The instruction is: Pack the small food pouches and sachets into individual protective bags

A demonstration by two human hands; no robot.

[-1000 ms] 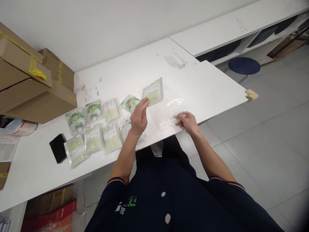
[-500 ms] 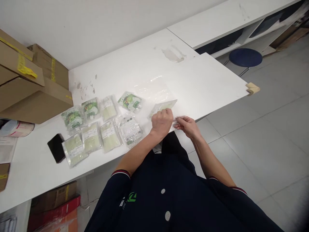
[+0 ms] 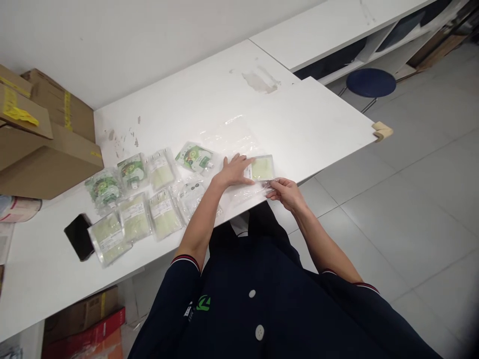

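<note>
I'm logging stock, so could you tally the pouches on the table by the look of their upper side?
Green-patterned pouches: 3
Pale green pouches, including one at the left hand: 5
Whitish pouch, partly hidden: 1
Total: 9

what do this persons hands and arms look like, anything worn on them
The left hand and right hand are bare, with no gloves or watch visible. The short, dark navy sleeves end in red-and-white striped trim.
</note>
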